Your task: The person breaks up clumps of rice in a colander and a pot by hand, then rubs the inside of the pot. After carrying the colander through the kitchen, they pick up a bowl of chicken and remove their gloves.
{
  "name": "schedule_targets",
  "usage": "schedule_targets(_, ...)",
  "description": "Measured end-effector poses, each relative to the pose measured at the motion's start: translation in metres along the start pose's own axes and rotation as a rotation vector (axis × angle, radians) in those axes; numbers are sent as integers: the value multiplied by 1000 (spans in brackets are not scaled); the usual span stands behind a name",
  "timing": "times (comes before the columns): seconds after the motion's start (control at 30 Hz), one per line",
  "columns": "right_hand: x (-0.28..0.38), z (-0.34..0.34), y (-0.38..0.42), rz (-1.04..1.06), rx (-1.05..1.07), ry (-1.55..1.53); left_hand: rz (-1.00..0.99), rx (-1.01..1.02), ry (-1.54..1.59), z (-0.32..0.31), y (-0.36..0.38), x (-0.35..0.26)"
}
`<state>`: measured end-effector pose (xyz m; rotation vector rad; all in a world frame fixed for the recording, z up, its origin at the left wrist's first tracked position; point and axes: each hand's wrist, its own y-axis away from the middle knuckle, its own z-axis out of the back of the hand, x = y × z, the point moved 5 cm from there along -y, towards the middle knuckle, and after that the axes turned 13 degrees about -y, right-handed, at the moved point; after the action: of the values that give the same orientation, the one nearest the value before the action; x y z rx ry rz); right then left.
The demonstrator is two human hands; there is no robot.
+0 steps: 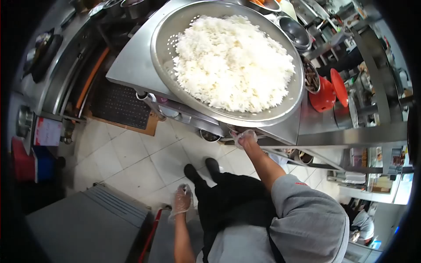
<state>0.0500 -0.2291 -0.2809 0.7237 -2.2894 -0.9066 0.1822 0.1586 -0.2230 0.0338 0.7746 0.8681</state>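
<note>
A wide metal colander heaped with white rice rests on a steel table. My right hand, in a clear plastic glove, is at the table's front edge, just below the colander's near rim. Its fingers are partly hidden there, and what they touch cannot be made out. My left hand, also in a clear glove, hangs low beside my body, away from the table. Its fingers look curled, but whether they hold anything is unclear.
Metal bowls and a red container stand right of the colander. A grey cabinet is at lower left. A dark perforated mat lies left of the table. Another person is at far right.
</note>
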Motion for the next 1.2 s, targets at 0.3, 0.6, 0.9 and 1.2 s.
schedule_targets(0.3, -22, 76, 119, -111, -173, 537, 23, 180, -51, 42, -3, -13)
schedule_targets(0.6, 100, 121, 333, 457, 111, 1024, -362, 351, -299, 36, -71, -81)
schedule_targets(0.9, 202, 162, 471, 766, -421, 207, -627, 544, -499, -9, -73, -159)
schedule_targets(1.2, 285, 155, 491, 903, -366, -16, -794, 518, -468, -56, -95, -195)
